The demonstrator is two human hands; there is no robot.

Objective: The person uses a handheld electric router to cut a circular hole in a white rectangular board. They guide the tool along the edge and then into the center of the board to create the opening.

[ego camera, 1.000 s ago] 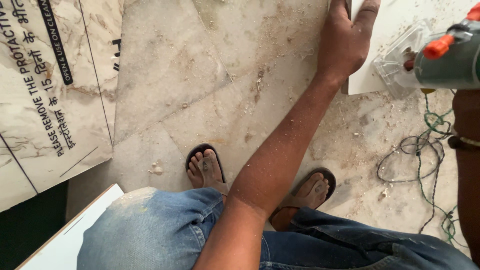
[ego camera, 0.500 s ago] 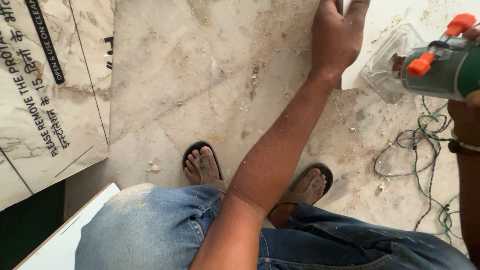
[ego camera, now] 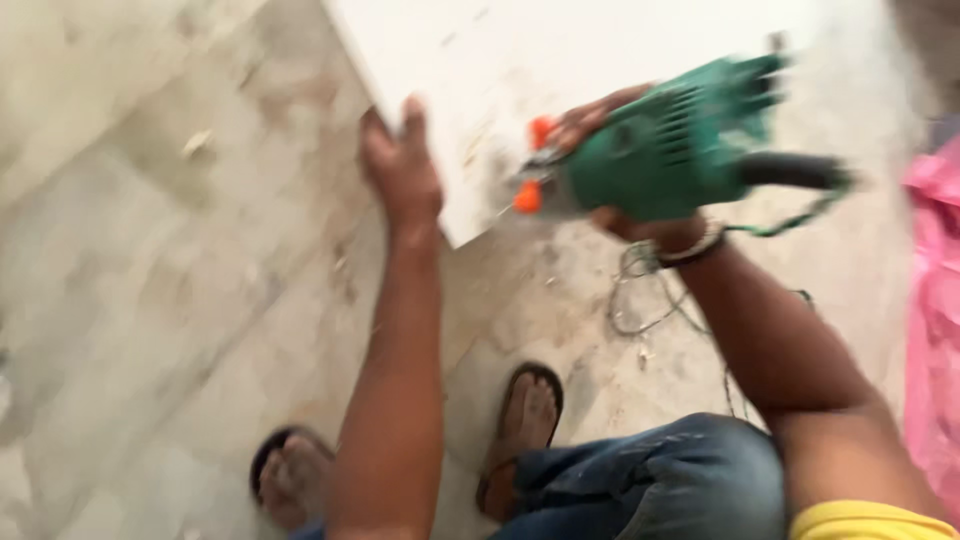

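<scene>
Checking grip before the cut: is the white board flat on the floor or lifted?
Cannot tell: the frame is blurred. The left hand grips the white board at its edge; the right hand holds the green power tool.

Whole frame motion-blurred; edges smear. White board (ego camera: 600,70) cut off by the top edge, full extent unseen. Green power tool (ego camera: 665,150): working end blurred, type unclear; it hides the palm of the right hand (ego camera: 610,215). Left hand (ego camera: 400,170): fingertips hidden behind the board's edge. Pink thing (ego camera: 935,330) cut by right edge, unidentifiable. Cord (ego camera: 640,290) on floor indistinct.
</scene>
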